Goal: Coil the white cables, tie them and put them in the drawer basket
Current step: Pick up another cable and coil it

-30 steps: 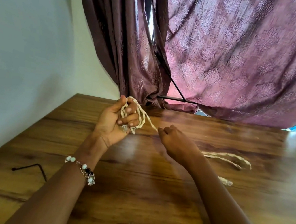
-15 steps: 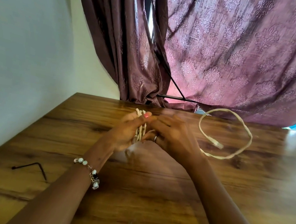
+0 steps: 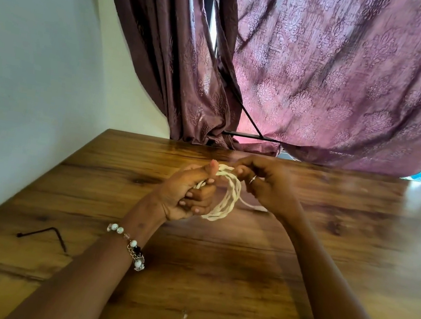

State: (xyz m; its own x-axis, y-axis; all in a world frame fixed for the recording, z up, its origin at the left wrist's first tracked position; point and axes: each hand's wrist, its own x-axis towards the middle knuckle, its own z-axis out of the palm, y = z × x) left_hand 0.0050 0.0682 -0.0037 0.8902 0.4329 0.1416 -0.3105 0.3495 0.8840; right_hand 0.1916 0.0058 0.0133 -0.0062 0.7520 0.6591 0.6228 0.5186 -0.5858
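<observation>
The left hand [image 3: 185,193] is clenched around one side of the coiled white cable [image 3: 228,197], thumb pressed on top of the loops and fingers curled through the ring. The right hand [image 3: 268,187] pinches the coil's top edge between thumb and fingertips, just beside the left thumb; a ring [image 3: 253,178] shows on one of its fingers. The coil hangs between both hands, above the wooden table [image 3: 299,254], with several loops bunched together. A loose tail of the cable runs from the bottom of the coil toward the right wrist, and its end is hidden behind that hand.

A beaded bracelet [image 3: 131,245] circles the left wrist. On the table near the left edge lies a small black bent key [image 3: 48,234], well apart from the hands. A few pale crumbs [image 3: 183,315] dot the wood close to the camera. Behind the table's far edge hangs a purple patterned curtain [image 3: 338,83], with a plain wall [image 3: 27,63] to the left.
</observation>
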